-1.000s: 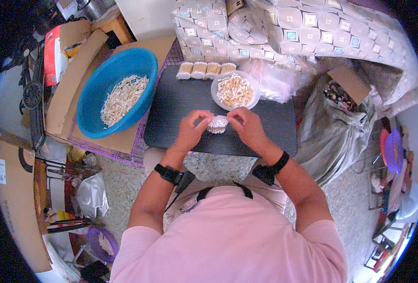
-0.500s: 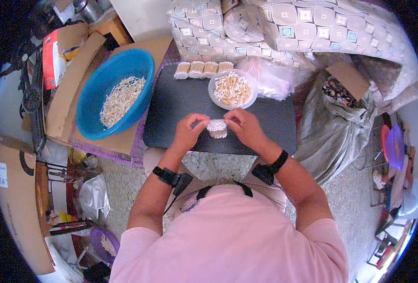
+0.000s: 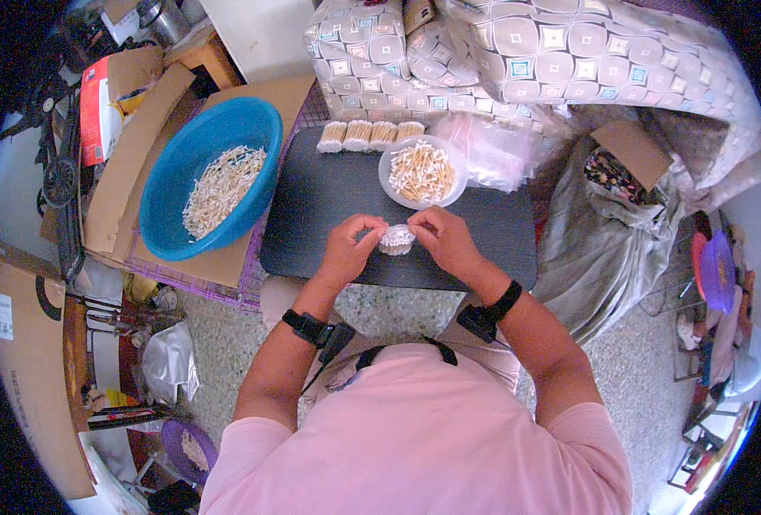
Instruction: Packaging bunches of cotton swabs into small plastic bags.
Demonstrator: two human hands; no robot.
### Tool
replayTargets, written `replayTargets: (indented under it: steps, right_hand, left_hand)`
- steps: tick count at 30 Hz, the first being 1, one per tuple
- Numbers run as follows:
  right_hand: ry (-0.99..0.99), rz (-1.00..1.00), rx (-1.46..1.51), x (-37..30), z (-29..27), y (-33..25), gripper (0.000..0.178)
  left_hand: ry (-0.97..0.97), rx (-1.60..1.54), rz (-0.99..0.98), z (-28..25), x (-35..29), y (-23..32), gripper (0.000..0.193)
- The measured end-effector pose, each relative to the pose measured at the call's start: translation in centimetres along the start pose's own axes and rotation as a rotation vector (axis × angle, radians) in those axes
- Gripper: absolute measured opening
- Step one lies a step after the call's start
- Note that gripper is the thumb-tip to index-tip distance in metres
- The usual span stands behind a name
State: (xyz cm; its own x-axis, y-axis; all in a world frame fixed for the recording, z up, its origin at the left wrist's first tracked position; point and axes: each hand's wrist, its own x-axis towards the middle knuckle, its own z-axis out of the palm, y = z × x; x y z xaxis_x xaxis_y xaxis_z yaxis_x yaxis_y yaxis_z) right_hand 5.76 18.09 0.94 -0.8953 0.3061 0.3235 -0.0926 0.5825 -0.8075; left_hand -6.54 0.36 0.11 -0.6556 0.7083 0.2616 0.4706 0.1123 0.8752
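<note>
A cotton swab bundle [image 3: 396, 242] is gripped by the fingertips of the left hand [image 3: 348, 246] and the right hand [image 3: 446, 240], near a white bowl [image 3: 385, 184].

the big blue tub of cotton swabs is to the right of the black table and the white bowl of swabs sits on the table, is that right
Not quite: in the head view, the big blue tub of cotton swabs is to the left of the black table. The white bowl of swabs does sit on the table.
</note>
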Motion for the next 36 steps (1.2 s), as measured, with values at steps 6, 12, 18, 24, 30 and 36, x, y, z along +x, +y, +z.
replayTargets:
  steps: [6, 12, 18, 24, 30, 36]
  right_hand:
    - [-0.013, -0.005, -0.015, -0.1, 0.2, 0.1, 0.014]
    - [-0.066, 0.037, 0.021, -0.3, 0.8, -0.4, 0.014]
    - [-0.063, 0.034, 0.026, -0.4, 1.0, -0.2, 0.013]
    - [-0.066, 0.000, 0.036, -0.2, 1.0, -0.2, 0.012]
    - [-0.069, -0.030, 0.033, -0.1, 1.1, 0.1, 0.012]
    - [-0.055, -0.030, 0.045, 0.2, 1.2, -0.2, 0.013]
  left_hand:
    - [0.010, 0.025, 0.052, 0.1, -0.1, 0.1, 0.010]
    - [-0.036, 0.042, 0.056, 0.7, -0.1, 0.1, 0.012]
    - [-0.033, -0.015, 0.050, 1.1, 0.0, -0.8, 0.011]
    - [-0.017, 0.015, 0.042, 1.0, 0.0, -0.7, 0.010]
    - [-0.006, -0.009, 0.069, 1.1, 0.2, -1.2, 0.010]
    - [-0.033, 0.028, 0.081, 1.2, 0.4, -0.2, 0.010]
